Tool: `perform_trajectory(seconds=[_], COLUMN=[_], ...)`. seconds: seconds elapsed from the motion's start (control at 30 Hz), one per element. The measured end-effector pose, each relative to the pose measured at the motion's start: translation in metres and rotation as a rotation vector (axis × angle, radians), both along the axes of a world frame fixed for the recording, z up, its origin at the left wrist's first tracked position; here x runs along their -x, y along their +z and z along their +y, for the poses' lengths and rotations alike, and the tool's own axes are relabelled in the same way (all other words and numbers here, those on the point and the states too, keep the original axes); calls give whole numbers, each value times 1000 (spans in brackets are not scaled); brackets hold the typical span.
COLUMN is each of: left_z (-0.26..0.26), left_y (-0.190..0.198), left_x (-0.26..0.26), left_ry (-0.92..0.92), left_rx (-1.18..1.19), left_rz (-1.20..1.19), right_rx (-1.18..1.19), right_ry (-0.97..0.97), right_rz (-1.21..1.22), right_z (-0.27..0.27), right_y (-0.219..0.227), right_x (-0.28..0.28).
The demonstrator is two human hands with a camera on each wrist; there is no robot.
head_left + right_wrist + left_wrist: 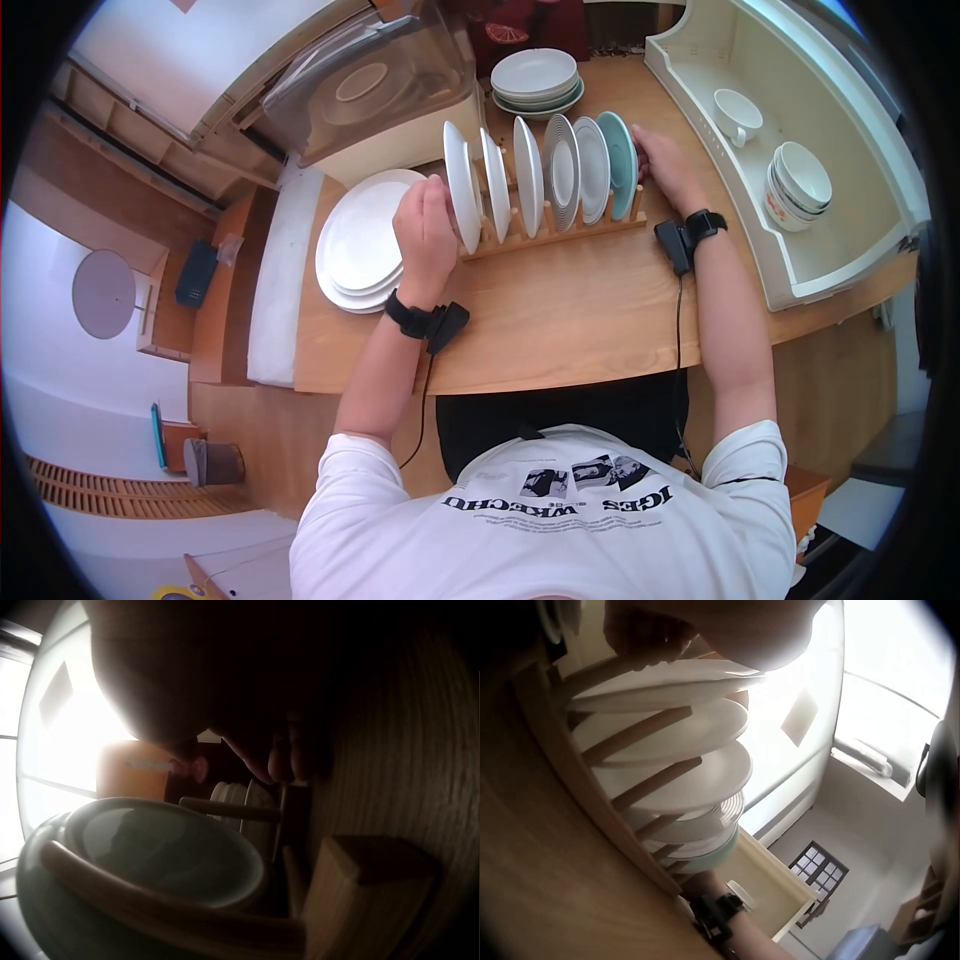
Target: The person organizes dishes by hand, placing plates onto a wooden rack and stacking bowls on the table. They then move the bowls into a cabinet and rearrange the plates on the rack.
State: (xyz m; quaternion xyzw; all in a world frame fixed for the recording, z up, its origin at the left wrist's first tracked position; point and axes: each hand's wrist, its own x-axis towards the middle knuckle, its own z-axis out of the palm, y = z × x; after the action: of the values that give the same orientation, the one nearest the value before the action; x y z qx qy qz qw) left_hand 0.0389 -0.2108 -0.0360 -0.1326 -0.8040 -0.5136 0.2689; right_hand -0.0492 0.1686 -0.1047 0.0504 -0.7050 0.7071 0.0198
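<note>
A wooden dish rack holds several upright plates in a row. My left hand is at its left end, right beside the outer face of the leftmost white plate. In the left wrist view its bent fingers overlap the end peg; I cannot tell what they grip. My right hand is at the other end, beside the teal plate. Dark in the right wrist view, its fingers hang loosely past that plate, with a gap toward the thumb side. Two patterned plates stand among the white ones.
A stack of large white plates lies left of the rack. Behind it are stacked dishes. At right, a cream open cabinet contains a white cup and stacked bowls. A clear-lidded box stands back left.
</note>
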Motion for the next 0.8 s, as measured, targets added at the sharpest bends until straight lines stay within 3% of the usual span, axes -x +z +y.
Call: perform_trajectory(seconds=[0.1,0.2,0.3,0.4,0.5,0.6,0.7,0.8], left_z=[1,-1,5,3,1,1,2,3], left_y=[-20,-39,-28,-24,-44,-43,-60,-48], left_x=[0,6,-4,-7,5,5,16,6], left_ry=[-15,3,-177,-244,-333,-383,-471,-435], left_rx=[-126,-108,-359,-352,-368,-396,-498,-492], left_rz=[-134,-128,-251,-389,-322,-343,-263,-289], right_rx=[36,89,-9,-17,41,26,-136,-458], right_ry=[-14,-38,-29,-91,-113,-152,-141,-51], right_rz=[-21,-37,-25,-36,-12,278,396,451], right_z=[-1,-3,-2,-7,-2,-19,-40,-74], right_y=[-2,-5,4,15,18,48,84,123], right_x=[1,3,-2,-12,-9,-27,-41,-58])
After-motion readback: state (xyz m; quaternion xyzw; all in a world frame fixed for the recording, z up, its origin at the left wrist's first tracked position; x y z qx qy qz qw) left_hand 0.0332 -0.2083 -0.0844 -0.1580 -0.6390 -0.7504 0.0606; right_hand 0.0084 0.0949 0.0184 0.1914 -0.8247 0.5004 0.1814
